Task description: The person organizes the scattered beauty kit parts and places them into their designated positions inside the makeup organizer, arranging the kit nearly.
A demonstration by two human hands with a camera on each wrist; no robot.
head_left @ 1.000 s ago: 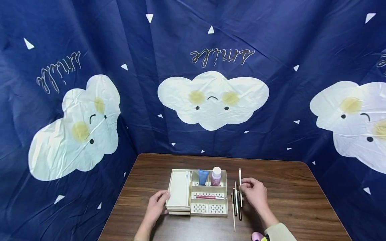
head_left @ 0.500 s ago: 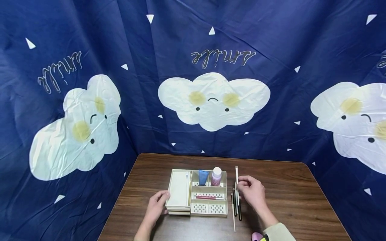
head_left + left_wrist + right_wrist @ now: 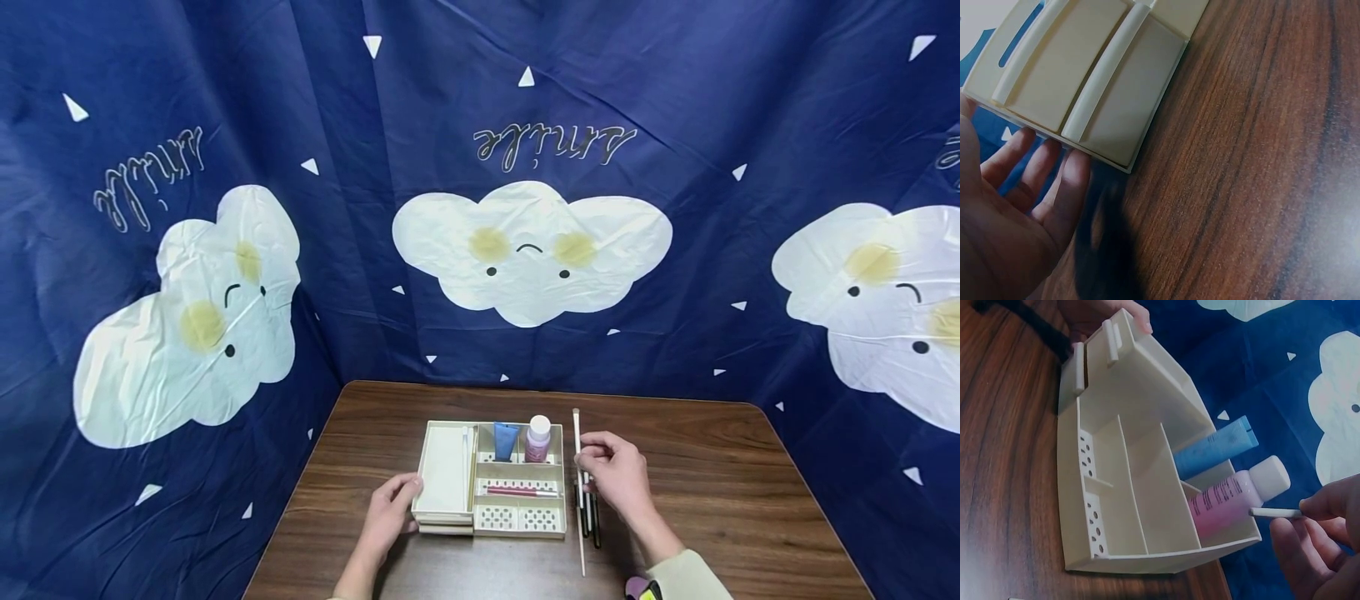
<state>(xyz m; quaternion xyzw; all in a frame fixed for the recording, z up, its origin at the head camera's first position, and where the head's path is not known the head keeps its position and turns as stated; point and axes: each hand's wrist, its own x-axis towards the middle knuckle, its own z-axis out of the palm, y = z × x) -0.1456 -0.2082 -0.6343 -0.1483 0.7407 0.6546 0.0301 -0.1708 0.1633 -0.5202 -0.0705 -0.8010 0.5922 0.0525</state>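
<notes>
My right hand [image 3: 618,475] pinches a white-handled makeup brush [image 3: 577,429] between thumb and fingertips, right of a cream desktop organizer [image 3: 557,517]. The right wrist view shows the brush's handle end [image 3: 1269,513] beside the pink bottle. Several more makeup brushes [image 3: 596,521] lie on the table below this hand, partly hidden by it. My left hand [image 3: 386,510] rests against the organizer's left side, its fingers [image 3: 1072,187] touching the edge by the drawers [image 3: 1129,87]. A blue tube [image 3: 506,442] and a pink bottle with a white cap [image 3: 537,442] stand in the back compartments.
A red-and-white pen-like stick [image 3: 517,492] lies in the organizer's middle compartment. Thin sticks [image 3: 465,467] lie along the right of its raised left top. Blue cloth [image 3: 345,250] with clouds hangs round the wooden table [image 3: 705,475]. A purple object [image 3: 635,587] sits by the right sleeve.
My right hand has moved left with the white brush, from the right side of the brush group to close beside the organizer. The left hand stays at the organizer's left side.
</notes>
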